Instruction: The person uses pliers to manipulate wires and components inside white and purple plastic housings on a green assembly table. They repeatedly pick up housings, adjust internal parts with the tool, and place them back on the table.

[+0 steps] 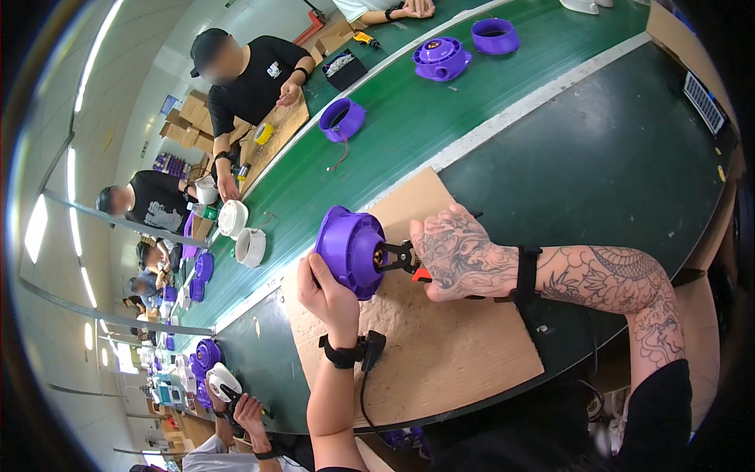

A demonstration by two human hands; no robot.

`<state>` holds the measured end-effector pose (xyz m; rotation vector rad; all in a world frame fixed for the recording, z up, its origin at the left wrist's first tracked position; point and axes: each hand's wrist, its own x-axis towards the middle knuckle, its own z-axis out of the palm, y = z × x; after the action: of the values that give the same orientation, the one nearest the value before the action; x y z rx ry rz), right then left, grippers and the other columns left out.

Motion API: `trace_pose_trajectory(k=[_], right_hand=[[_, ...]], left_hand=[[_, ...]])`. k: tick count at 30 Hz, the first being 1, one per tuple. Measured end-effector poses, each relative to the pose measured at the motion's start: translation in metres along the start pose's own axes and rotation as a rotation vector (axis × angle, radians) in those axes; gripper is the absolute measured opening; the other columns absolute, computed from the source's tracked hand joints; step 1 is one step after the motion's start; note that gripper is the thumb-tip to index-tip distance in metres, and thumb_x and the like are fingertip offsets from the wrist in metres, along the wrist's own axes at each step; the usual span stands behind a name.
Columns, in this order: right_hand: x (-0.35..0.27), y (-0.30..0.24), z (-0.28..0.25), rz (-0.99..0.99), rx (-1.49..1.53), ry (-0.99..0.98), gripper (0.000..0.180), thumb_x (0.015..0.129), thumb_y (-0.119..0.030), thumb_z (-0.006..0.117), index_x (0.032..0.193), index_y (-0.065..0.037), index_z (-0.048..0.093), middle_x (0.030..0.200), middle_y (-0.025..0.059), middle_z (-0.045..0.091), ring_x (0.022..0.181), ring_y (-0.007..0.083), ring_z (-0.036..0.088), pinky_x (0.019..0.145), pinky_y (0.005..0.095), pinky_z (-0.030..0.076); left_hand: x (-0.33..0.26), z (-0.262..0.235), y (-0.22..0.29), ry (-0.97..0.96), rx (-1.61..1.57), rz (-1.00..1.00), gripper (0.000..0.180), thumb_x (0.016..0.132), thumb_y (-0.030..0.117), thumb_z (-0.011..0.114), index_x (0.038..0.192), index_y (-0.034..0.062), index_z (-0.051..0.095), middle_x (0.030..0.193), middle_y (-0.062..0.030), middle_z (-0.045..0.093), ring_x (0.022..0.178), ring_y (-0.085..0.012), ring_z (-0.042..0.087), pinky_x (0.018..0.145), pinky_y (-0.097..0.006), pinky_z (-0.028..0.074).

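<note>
A long green conveyor table (550,165) curves from near left to far right. On its near edge lies a cardboard sheet (440,346). Over the sheet's left part, the left hand (330,295) is clamped on a round purple plastic housing (350,250), gripping its near side and holding it on edge. The right hand (460,256), just right of the housing, is closed around pliers (403,258) with red-and-black handles; their tips touch the housing's centre. Far along the table sit 3 more purple housings (440,59), well apart, with 2 white round parts (240,232) at left near a seated co-worker (252,79).
</note>
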<state>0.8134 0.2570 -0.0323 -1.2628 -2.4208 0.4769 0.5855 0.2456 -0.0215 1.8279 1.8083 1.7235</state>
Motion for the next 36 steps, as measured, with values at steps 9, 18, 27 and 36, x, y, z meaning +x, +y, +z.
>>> trace_pose_trajectory(k=[9,18,27,36], right_hand=[[0.005,0.003,-0.014,0.016,0.229,-0.225,0.036,0.062,-0.029,0.070,0.075,0.005,0.067,0.068,0.0219,0.065,0.069,0.0373,0.068,0.073,0.0426,0.053],[0.023,0.013,-0.029,0.229,0.751,-0.760,0.041,0.064,-0.039,0.076,0.087,-0.007,0.066,0.070,0.0028,0.055,0.063,0.0190,0.054,0.055,0.0361,0.039],[0.022,-0.003,-0.017,0.253,0.853,-0.782,0.046,0.072,-0.044,0.073,0.096,-0.007,0.060,0.083,0.0039,0.054,0.073,0.0162,0.052,0.061,0.0332,0.038],[0.028,0.040,0.002,0.135,1.365,-0.989,0.023,0.082,-0.030,0.067,0.088,-0.011,0.057,0.074,-0.0008,0.050,0.066,0.0113,0.047,0.063,0.0283,0.038]], left_hand=[[-0.001,0.001,0.002,-0.009,0.064,0.055,0.035,0.110,0.020,0.051,0.089,-0.0046,0.064,0.073,-0.0045,0.056,0.069,-0.0132,0.047,0.065,-0.031,0.041],[-0.001,-0.015,-0.009,0.120,-0.086,0.114,0.036,0.111,0.019,0.047,0.092,-0.0048,0.066,0.079,-0.0057,0.062,0.073,-0.0138,0.053,0.068,-0.030,0.043],[0.018,-0.025,-0.017,0.218,-0.028,0.099,0.036,0.112,0.025,0.045,0.099,-0.0041,0.063,0.091,-0.0051,0.060,0.084,-0.0149,0.054,0.076,-0.031,0.046],[0.041,-0.170,-0.143,0.061,-0.776,-0.697,0.036,0.109,0.025,0.042,0.121,0.0016,0.067,0.116,-0.0100,0.072,0.102,-0.0223,0.070,0.095,-0.041,0.058]])
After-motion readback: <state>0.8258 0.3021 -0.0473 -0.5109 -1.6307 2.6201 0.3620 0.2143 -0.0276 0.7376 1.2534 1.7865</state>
